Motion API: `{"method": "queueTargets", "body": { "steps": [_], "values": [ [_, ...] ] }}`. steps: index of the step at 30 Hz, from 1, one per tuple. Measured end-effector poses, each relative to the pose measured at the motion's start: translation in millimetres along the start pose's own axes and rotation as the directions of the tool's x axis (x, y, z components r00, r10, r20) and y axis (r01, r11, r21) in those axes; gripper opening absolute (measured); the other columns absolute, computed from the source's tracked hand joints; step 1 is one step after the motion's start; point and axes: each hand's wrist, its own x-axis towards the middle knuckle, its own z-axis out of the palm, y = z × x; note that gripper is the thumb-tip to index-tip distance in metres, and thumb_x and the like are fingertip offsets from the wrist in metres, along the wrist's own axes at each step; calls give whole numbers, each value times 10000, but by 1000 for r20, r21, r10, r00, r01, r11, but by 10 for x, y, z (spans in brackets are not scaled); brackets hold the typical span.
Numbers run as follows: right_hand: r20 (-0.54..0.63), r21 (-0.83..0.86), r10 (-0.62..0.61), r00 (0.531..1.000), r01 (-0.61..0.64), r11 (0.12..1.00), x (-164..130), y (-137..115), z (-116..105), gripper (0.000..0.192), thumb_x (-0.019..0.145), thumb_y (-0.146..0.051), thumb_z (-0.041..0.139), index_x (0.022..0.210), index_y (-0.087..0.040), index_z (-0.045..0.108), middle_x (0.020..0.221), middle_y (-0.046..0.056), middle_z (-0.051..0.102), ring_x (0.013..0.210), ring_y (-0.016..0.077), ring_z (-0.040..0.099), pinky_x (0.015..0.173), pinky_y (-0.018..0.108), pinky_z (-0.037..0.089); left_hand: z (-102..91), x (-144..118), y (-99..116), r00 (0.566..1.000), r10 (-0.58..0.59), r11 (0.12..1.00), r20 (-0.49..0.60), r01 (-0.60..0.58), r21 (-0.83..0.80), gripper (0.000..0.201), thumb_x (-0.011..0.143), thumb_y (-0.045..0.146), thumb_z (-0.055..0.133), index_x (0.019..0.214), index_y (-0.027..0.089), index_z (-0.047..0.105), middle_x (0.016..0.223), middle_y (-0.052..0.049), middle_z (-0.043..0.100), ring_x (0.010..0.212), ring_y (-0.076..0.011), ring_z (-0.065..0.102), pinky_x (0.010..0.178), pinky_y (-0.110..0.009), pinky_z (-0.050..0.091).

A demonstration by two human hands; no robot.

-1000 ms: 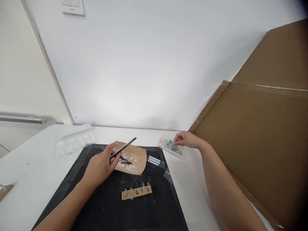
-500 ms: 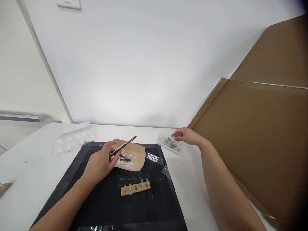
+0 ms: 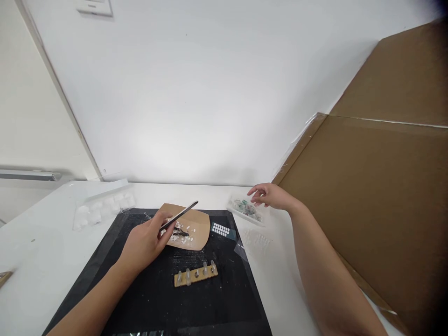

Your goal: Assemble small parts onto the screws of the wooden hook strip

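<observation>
White wall rises behind a white counter (image 3: 45, 261), where a black mat (image 3: 157, 298) covers the near middle. On the right, large brown cardboard sheets (image 3: 378, 196) lean against the wall. The left hand (image 3: 145, 242) closes its grip on dark tweezers (image 3: 179, 216) over the mat; their long axis runs from the fingers up toward the far right, tip raised above a tan paper piece (image 3: 196, 228) strewn with small white bits. The right hand (image 3: 271, 196) hovers with its fingers loosely spread, holding nothing, just above a clear tray (image 3: 245, 210) of small parts at the mat's far right. Near the mat's centre lies a wooden strip (image 3: 196, 275) with clear pegs; a clear plastic pack (image 3: 101, 207) sits far left.
</observation>
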Motion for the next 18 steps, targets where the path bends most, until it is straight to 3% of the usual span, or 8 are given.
{"method": "queueTargets", "body": {
  "steps": [4, 7, 10, 15, 18],
  "values": [
    [26, 35, 9, 1000, -10, 999, -26, -21, -22, 460, 965, -619, 656, 1147, -210, 764, 1118, 128, 816, 952, 260, 807, 673, 274, 585, -8, 8, 7, 999, 29, 1000, 16, -29, 1, 204, 1081, 422, 521, 1103, 247, 624, 847, 11, 777, 694, -204, 744, 635, -289, 473],
    [21, 58, -16, 1000, 15, 998, -55, -14, -68, 580, 1000, -721, 533, 1211, -226, 748, 1234, 132, 789, 1092, 268, 782, 769, 282, 603, -17, 13, 15, 999, 36, 999, 22, -36, -4, 204, 1084, 411, 514, 1080, 245, 633, 845, 8, 771, 700, -201, 740, 637, -287, 469],
    [4, 38, -19, 1000, 19, 999, -66, 21, -102, 586, 950, -723, 620, 1247, -231, 729, 1254, 132, 781, 1144, 279, 761, 809, 289, 597, -22, 14, 21, 999, 39, 999, 26, -39, -11, 208, 1084, 410, 513, 1076, 245, 640, 839, 10, 766, 680, -192, 729, 635, -283, 471],
    [69, -74, 16, 998, -11, 997, 15, 156, -54, 593, 786, -647, 823, 1217, -245, 760, 1141, 109, 814, 1044, 293, 765, 776, 315, 591, -16, 16, 21, 999, 37, 999, 22, -37, -14, 215, 1084, 421, 516, 1078, 245, 639, 806, 13, 756, 649, -186, 712, 621, -281, 465],
    [75, -156, 45, 996, -33, 987, 111, 249, 30, 653, 672, -613, 906, 1197, -245, 784, 1221, 121, 793, 1076, 318, 746, 821, 334, 579, -14, 11, 17, 999, 37, 999, 13, -37, -11, 218, 1084, 424, 514, 1076, 240, 631, 830, 3, 764, 656, -188, 716, 625, -283, 466]
  ]
}}
